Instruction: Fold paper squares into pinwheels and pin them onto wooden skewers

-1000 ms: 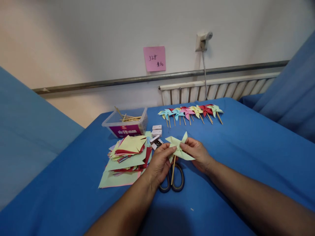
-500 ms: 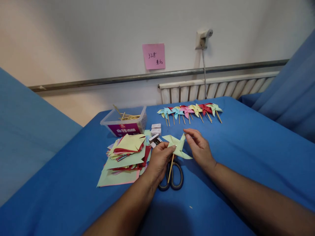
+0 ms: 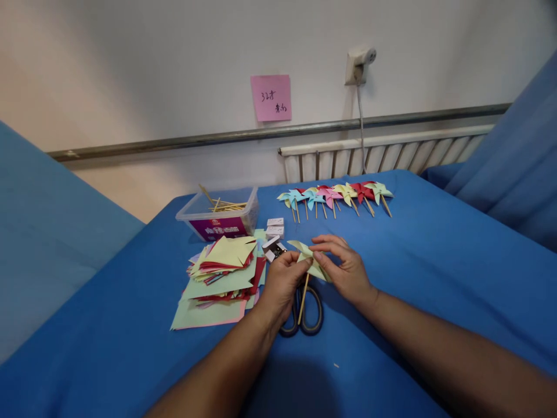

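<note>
A pale green paper pinwheel [image 3: 306,254] on a wooden stick [image 3: 302,302] is held above the blue table. My left hand [image 3: 282,284] pinches it at the hub where the stick meets the paper. My right hand [image 3: 342,266] has its fingers closed over the pinwheel's right blades, partly hiding them. Black-handled scissors [image 3: 311,316] lie on the cloth directly under both hands.
A pile of cut coloured paper squares [image 3: 221,276] lies to the left. Behind it stand a clear tub of wooden sticks [image 3: 217,217] and small white boxes [image 3: 275,227]. A row of finished pinwheels [image 3: 335,196] lies at the far edge of the blue-covered table [image 3: 435,261].
My right hand let go of the pinwheel, lifted off to the right, then came back and closed over its blades. My left hand kept hold of it throughout.
</note>
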The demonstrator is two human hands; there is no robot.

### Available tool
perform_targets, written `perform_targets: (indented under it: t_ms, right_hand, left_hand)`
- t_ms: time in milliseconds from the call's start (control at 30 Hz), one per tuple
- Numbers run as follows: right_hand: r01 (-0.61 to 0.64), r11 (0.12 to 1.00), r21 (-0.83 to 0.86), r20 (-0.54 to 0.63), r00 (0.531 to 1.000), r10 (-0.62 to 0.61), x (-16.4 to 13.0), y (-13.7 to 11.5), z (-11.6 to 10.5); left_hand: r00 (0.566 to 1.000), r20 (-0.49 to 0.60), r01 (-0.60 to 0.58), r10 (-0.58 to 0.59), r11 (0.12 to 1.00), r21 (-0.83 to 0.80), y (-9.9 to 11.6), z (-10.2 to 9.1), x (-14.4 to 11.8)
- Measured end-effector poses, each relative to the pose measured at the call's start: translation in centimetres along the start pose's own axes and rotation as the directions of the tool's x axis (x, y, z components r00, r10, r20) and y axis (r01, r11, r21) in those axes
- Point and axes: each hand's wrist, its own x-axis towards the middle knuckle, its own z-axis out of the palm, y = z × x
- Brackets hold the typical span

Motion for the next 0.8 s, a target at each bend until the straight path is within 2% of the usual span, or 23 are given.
perform_targets:
  t_ms: [100, 200, 333, 533, 700, 800]
  right_hand:
    - [-0.064, 0.996, 0.057, -0.076, 0.995, 0.069, 0.2, 0.4, 0.0]
    - [-0.099, 0.993, 0.065, -0.078, 0.992, 0.104, 0.3, 0.7, 0.1]
    - [-0.075, 0.997, 0.014, -0.013, 0.997, 0.075, 0.2, 0.4, 0.0]
    - [-0.054, 0.997, -0.052, -0.095, 0.994, 0.049, -0.1, 0.0, -0.2]
    - [0.051, 0.996, -0.071, 0.095, 0.995, -0.044, -0.9, -0.7, 0.5]
    - [0.057, 0.994, -0.092, 0.099, 0.994, -0.048, -1.0, -0.7, 0.8]
  left_hand:
    - [1.0, 0.002, 0.002, -0.002, 1.0, 0.016, -0.2, 0.0, 0.1]
    - [1.0, -0.004, 0.006, -0.006, 1.0, 0.015, -0.3, -0.1, 0.2]
    - [1.0, -0.014, 0.001, -0.001, 1.0, -0.016, -0.3, -0.1, 0.3]
    - [1.0, -0.007, -0.002, 0.001, 0.99, -0.14, 0.2, -0.4, 0.3]
    - [0.998, -0.056, -0.035, 0.023, 0.976, -0.214, 0.7, -0.5, 0.5]
    - [0.998, -0.058, -0.022, 0.009, 0.975, -0.22, 0.7, -0.3, 0.4]
